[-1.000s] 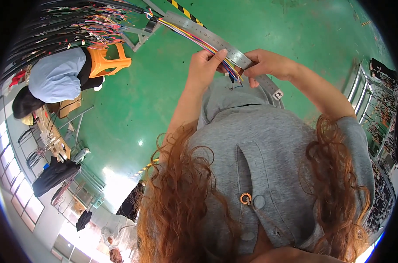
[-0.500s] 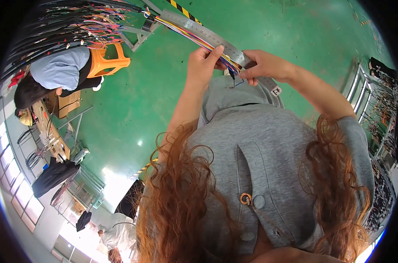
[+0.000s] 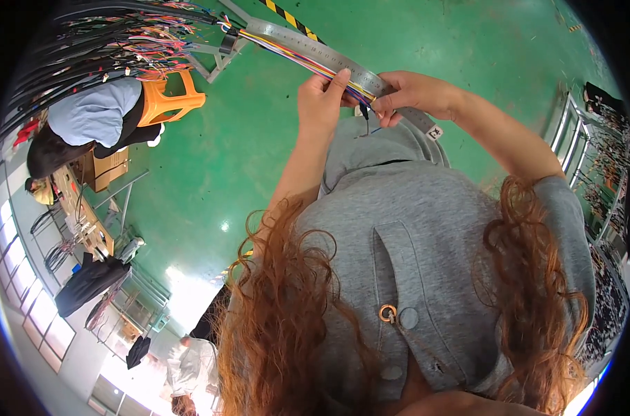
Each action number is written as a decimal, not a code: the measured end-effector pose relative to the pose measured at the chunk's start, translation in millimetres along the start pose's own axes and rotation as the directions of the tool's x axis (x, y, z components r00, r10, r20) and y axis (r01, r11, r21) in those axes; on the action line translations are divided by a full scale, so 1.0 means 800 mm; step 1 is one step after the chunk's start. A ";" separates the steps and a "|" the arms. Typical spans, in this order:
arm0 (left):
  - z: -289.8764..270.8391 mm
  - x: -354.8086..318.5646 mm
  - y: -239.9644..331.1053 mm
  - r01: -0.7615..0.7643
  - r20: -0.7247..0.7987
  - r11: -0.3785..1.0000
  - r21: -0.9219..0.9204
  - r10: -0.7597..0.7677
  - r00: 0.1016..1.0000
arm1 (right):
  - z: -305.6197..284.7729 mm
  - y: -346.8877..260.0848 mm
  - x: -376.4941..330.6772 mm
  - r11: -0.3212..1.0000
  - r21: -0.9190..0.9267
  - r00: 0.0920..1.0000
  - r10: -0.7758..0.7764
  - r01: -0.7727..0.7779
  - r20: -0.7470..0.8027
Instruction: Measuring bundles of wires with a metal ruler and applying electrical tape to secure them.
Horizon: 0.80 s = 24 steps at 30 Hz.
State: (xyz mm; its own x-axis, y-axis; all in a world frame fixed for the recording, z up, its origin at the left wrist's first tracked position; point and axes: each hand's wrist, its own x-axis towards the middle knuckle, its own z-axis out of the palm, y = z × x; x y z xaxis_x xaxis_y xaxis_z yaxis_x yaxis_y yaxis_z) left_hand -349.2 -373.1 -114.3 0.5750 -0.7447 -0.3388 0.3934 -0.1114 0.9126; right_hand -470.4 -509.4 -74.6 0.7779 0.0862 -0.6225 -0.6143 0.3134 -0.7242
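My left hand [image 3: 318, 102] is closed on the wires [image 3: 287, 53], thumb laid along the top and fingers curled under; I cannot tell whether those fingers catch the ruler [image 3: 311, 47] too. My right hand [image 3: 411, 96] is closed over the ruler, its thumb tip beside the wire ends. Both lie ahead of me, above the green floor [image 3: 211, 173]. The wires' long axis slants from the upper left, where they leave a black cable [image 3: 197, 12], down to the right, free ends toward my right thumb. The ruler runs just beside them, along their far side. The wires are thin, in white, yellow, red and blue; the ruler is flat silver metal with dark graduations.
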 end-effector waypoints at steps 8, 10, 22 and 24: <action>0.005 -0.002 0.003 0.011 -0.053 1.000 0.005 -0.011 0.999 | -0.002 0.005 0.011 0.999 -0.032 0.999 0.013 -0.015 -0.035; 0.003 -0.002 0.004 0.012 -0.060 1.000 0.008 -0.012 0.998 | -0.002 0.003 0.012 1.000 -0.029 0.999 0.008 -0.009 -0.035; 0.003 -0.001 0.014 0.014 -0.066 1.000 0.005 -0.014 0.998 | -0.010 -0.016 0.010 0.995 0.048 0.993 0.088 -0.092 0.077; 0.003 -0.002 0.016 0.017 -0.067 1.000 -0.015 -0.018 0.998 | -0.009 -0.019 0.010 0.995 0.051 0.994 0.079 -0.083 0.081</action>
State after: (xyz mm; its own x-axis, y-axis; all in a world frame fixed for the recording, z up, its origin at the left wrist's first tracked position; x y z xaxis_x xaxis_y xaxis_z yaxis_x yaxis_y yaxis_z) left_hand -346.6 -374.9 -101.9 0.6148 -0.6966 -0.3699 0.4141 -0.1141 0.9031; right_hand -456.3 -520.5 -70.8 0.7352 0.1870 -0.6515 -0.6692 0.3532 -0.6538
